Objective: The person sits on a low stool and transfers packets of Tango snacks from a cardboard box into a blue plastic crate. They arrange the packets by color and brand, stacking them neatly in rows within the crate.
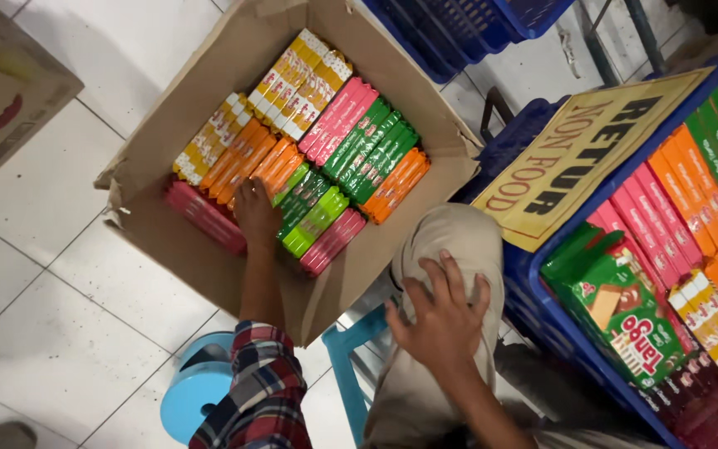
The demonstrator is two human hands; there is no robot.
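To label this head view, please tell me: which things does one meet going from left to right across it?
Brown carton corner → round blue stool → left hand in the open cardboard box → right hand on the knee → yellow cardboard sign → orange packs in the blue crate.

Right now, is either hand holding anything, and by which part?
Left hand reaches among the colourful wafer packets in the open cardboard box; a grip cannot be told. Right hand rests on the knee, holding nothing.
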